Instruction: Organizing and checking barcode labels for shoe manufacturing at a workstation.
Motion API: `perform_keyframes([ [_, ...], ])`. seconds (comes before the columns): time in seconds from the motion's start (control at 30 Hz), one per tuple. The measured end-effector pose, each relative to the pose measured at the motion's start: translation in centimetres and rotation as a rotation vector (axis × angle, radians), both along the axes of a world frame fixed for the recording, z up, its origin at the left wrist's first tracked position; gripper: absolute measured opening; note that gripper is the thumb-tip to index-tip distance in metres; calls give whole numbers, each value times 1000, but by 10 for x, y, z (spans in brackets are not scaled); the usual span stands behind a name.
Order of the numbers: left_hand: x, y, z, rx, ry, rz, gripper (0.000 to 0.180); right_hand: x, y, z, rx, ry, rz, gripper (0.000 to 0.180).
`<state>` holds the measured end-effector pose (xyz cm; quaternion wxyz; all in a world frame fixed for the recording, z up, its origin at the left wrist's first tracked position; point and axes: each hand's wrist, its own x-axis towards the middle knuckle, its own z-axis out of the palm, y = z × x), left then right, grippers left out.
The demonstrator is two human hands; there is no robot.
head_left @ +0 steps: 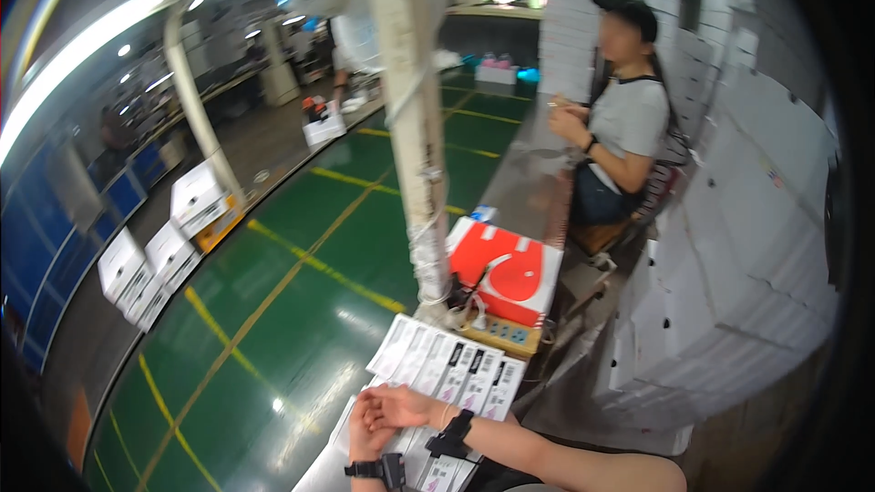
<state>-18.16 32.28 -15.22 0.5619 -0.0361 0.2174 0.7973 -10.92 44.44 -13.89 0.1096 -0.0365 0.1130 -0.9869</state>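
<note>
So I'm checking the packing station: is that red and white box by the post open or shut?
Shut. The red and white box lies flat beside the post, its lid down and flush with the sides.

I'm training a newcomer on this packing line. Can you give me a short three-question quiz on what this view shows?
1. True or false: the person's left hand and right hand rest together over the sheets of labels.
2. What colour is the flat box beyond the labels? A blue, B red and white, C black.
3. What does the green belt carry along its left edge?

Key
1. True; the hands touch, and both wrists wear black bands.
2. B.
3. White boxes, set in a row.
</note>
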Motion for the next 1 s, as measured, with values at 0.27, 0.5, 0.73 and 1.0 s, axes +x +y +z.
perform_keyframes([
  [0.27, 5, 0, 9, -93, 89, 15, 41, 6, -7, 12, -10, 31, -16, 32],
  [0.5, 2, -2, 7, -73, 83, -3, 40, 6, -7, 15, 0, 21, -22, 32],
  [0.73, 10, 4, 30, -61, 113, -16, 41, 5, -1, 18, -22, 23, -8, 33],
  [1.0, 10, 0, 7, -65, 130, -44, 44, 11, -2, 6, -22, 5, -12, 36],
])
